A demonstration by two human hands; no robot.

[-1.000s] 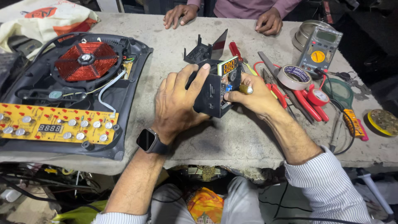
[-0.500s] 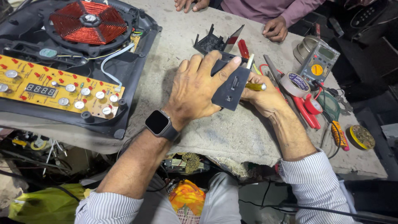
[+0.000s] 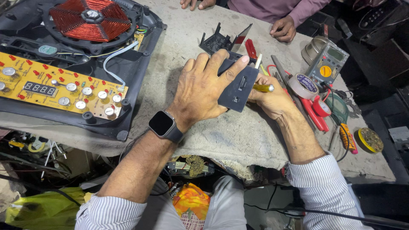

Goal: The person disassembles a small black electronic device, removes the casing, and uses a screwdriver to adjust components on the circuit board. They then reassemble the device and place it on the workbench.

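The left hand (image 3: 200, 91) lies spread over the black plastic casing (image 3: 238, 87), covering its left half, so what sits beneath the palm cannot be made out. The casing is a flat dark rectangle with small slots, its long axis running from upper right down to lower left, resting on the tabletop (image 3: 238, 140). The right hand (image 3: 272, 100), partly behind the casing, is closed around a yellow-handled screwdriver (image 3: 263, 87) whose tip is hidden.
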